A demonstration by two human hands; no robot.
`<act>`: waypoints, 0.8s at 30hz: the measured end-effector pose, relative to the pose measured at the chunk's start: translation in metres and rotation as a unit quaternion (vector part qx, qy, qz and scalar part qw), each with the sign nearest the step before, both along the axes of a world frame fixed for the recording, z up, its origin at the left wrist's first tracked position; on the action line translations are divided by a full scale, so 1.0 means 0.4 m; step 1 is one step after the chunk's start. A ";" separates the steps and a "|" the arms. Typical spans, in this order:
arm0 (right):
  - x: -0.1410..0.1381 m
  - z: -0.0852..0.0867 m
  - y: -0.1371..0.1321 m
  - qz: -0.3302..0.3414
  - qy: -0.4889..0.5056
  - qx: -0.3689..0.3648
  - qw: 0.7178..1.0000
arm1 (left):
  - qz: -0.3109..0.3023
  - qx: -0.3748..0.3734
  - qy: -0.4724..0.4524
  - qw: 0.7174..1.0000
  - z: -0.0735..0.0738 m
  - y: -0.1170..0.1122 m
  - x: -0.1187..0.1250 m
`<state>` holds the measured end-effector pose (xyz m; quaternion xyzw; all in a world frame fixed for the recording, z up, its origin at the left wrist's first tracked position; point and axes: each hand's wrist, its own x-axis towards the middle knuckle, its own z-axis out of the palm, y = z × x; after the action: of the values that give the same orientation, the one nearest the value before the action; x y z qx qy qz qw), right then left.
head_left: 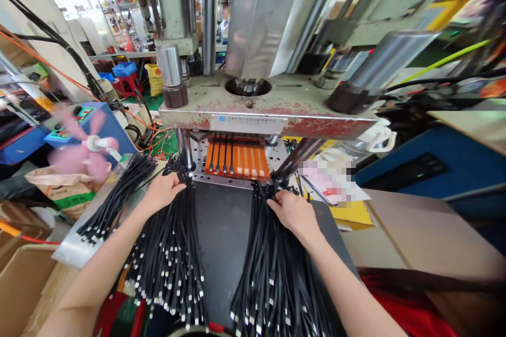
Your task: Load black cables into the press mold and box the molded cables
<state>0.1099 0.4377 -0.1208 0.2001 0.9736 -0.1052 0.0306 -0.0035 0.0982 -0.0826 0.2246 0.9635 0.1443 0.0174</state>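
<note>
My left hand (163, 193) is closed at the upper end of the left bundle of flat black cables (169, 253), its thumb pointing right; what lies between the fingers is hidden. At the top of the right bundle of black cables (272, 274), my right hand (294, 211) pinches at the cable ends with thumb and fingers. Between and beyond the hands, under the press (269, 110), sits an orange mould plate (237, 159). Several black cables lie side by side in its left slots, and pale pieces fill the slots on the right.
A third bundle of black cables (118, 195) lies on a metal sheet (65, 253) at the left. Steel guide posts (185, 150) flank the mould. A pink fan (85, 142) is at the left, and papers (328, 184) lie at the right. A cardboard box (23, 284) stands low left.
</note>
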 end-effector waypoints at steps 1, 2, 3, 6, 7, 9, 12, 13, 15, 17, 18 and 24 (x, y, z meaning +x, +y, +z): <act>0.003 0.001 -0.002 -0.010 0.022 -0.022 0.999 | -0.012 0.036 0.006 0.999 0.004 0.006 -0.006; 0.010 0.007 -0.005 -0.020 0.053 -0.047 0.997 | -0.028 0.078 0.001 0.997 0.013 0.016 -0.008; 0.020 0.017 -0.010 -0.025 0.091 -0.073 0.993 | -0.048 0.127 -0.013 0.991 0.025 0.031 -0.005; 0.057 0.077 -0.047 0.038 0.201 -0.180 0.962 | -0.112 0.270 -0.089 0.952 0.086 0.102 0.026; 0.068 0.103 -0.066 0.080 0.221 -0.225 0.945 | -0.131 0.304 -0.111 0.937 0.113 0.132 0.040; 0.080 0.153 -0.109 0.156 0.234 -0.306 0.909 | -0.162 0.348 -0.147 0.912 0.170 0.192 0.069; 0.072 0.201 -0.160 0.190 0.252 -0.384 0.868 | -0.183 0.392 -0.212 0.876 0.241 0.268 0.100; 0.065 0.208 -0.169 0.187 0.262 -0.402 0.857 | -0.184 0.406 -0.238 0.863 0.257 0.288 0.105; 0.049 0.215 -0.177 0.177 0.283 -0.421 0.843 | -0.180 0.432 -0.271 0.841 0.276 0.320 0.106; 0.036 0.215 -0.178 0.177 0.302 -0.413 0.841 | -0.174 0.453 -0.277 0.829 0.284 0.341 0.099; 0.032 0.214 -0.178 0.178 0.310 -0.405 0.841 | -0.172 0.463 -0.275 0.825 0.286 0.348 0.095; 0.037 0.195 -0.196 0.214 0.311 -0.375 0.847 | -0.177 0.487 -0.272 0.811 0.289 0.368 0.073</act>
<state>0.1246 0.3593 -0.0427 -0.0837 0.8373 -0.5096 -0.1797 0.0256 0.2452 0.0332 0.3217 0.6663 0.6446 0.1925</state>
